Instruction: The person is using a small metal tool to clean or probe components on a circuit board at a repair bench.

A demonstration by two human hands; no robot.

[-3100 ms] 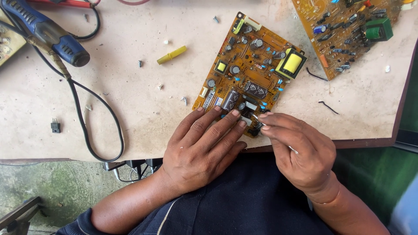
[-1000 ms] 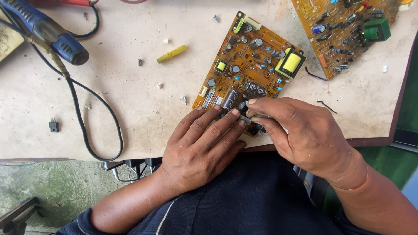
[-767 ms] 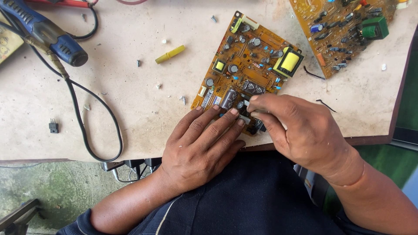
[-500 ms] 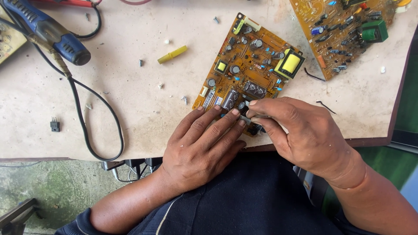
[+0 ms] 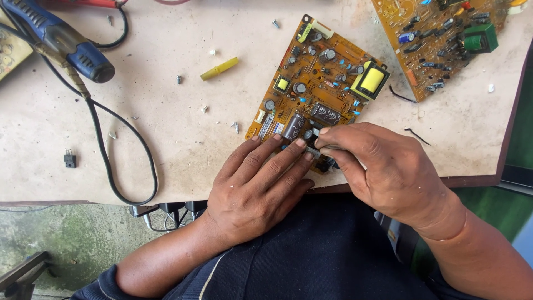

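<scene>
An orange circuit board with a yellow transformer and several capacitors lies tilted on the pale worktable. My left hand rests flat on the board's near corner, fingers spread and pressing it down. My right hand is curled over the same corner, thumb and fingers pinching a small metal tool against the board's lower edge. The tool's tip and the parts beneath both hands are hidden.
A second orange circuit board lies at the back right. A blue-handled tool with a black cable sits at the back left. A yellow plastic piece, a small black component and several loose screws are scattered about.
My right hand has turned and closed over the board's near corner, now covering the tool it pinches. My left hand has stayed flat on the board.
</scene>
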